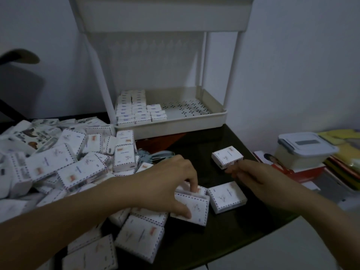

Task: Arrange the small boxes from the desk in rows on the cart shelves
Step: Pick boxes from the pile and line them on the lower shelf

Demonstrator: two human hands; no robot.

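left hand (171, 184) pinches one box (194, 208); right hand (261, 178), fingers straight, beside lone box (227, 157).

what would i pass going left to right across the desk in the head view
pile of boxes → left hand gripping a box → right hand → lidded container

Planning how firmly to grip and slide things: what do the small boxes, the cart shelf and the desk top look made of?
Small boxes: likely thin printed cardboard, matt, with crisp folded edges. Cart shelf: seemingly moulded white plastic, smooth, with perforated floor and rounded rim. Desk top: dark and glossy, showing reflections; glass or lacquer, cannot tell.
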